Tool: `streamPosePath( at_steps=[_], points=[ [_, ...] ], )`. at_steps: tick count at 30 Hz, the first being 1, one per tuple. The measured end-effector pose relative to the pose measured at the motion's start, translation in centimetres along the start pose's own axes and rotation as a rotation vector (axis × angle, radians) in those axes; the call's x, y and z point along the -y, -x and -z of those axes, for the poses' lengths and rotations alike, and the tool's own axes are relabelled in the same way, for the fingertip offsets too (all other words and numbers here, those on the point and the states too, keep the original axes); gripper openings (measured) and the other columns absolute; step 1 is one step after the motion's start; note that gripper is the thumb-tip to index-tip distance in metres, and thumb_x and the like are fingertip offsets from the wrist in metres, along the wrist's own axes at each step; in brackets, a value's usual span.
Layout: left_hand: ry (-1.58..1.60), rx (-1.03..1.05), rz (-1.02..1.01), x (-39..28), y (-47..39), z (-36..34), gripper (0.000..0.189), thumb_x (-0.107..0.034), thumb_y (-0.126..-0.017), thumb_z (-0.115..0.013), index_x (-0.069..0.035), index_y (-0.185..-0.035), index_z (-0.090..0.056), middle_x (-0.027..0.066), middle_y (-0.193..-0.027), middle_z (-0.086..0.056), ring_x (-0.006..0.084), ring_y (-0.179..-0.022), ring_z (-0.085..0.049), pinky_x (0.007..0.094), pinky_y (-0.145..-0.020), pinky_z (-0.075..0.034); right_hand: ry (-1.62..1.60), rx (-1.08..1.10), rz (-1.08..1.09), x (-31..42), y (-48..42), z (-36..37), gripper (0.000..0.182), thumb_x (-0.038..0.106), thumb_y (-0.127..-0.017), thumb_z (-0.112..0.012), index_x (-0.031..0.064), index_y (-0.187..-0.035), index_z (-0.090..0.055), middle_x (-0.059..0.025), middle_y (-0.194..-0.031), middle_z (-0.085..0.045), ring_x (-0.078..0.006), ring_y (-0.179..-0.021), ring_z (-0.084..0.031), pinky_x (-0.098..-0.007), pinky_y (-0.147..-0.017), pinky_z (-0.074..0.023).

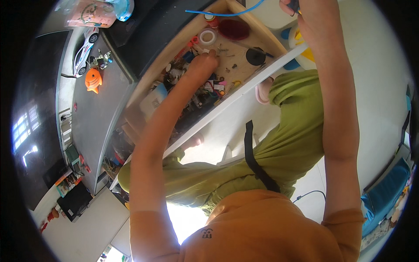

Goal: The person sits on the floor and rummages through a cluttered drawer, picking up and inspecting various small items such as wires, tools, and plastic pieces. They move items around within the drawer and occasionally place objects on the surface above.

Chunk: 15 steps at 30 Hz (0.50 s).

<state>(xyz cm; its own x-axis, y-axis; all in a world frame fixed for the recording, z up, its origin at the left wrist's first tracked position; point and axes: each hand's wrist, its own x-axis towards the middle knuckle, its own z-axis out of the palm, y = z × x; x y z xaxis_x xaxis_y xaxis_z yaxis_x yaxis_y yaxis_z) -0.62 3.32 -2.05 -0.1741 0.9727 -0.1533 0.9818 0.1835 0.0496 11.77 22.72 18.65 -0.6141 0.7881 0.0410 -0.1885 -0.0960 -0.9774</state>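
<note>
My left hand reaches down into an open wooden drawer, palm down with its fingers bent. Its fingertips are beside a small white piece and a dark blue item; whether they grip anything cannot be seen. Beyond them lie a translucent white ring, a dark red oval object and metal screws. At the top edge my right hand is partly cut off, its fingers around a dark object with a bit of yellow. A thin blue tube crosses the drawer's far corner.
The drawer's white front edge runs diagonally before my legs. A dark desktop lies left of the drawer. On a grey surface stand a toy car and an orange toy. A black strap hangs over my lap.
</note>
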Motion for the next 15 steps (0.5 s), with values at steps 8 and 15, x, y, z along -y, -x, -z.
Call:
streamPosePath(
  at_steps=[8,15],
  points=[
    [-0.003,0.03,-0.035,1.5,-0.4,-1.3,0.01,0.0,-0.07,-0.053,0.005,-0.078,-0.055,0.0198,-0.078,-0.058,0.0327,-0.072,-0.061,0.0389,-0.062,-0.051,-0.068,0.031,-0.079,0.2,0.5,-1.0,0.026,0.024,-0.086,-0.056,0.005,-0.069,-0.053,-0.0012,-0.059,-0.049,-0.0081,-0.042,-0.042,-0.0213,-0.036,-0.0291],
    [0.712,-0.56,0.404,0.9,3.3,4.7,0.007,-0.003,-0.076,-0.06,0.001,-0.081,-0.059,0.0082,-0.068,-0.054,0.0194,-0.061,-0.056,0.0273,-0.052,-0.043,-0.081,0.002,-0.1,0.2,0.3,-1.1,0.025,0.025,-0.086,-0.058,0.0059,-0.071,-0.054,-0.0014,-0.061,-0.05,-0.0078,-0.043,-0.043,-0.0209,-0.036,-0.0297]
  ],
)
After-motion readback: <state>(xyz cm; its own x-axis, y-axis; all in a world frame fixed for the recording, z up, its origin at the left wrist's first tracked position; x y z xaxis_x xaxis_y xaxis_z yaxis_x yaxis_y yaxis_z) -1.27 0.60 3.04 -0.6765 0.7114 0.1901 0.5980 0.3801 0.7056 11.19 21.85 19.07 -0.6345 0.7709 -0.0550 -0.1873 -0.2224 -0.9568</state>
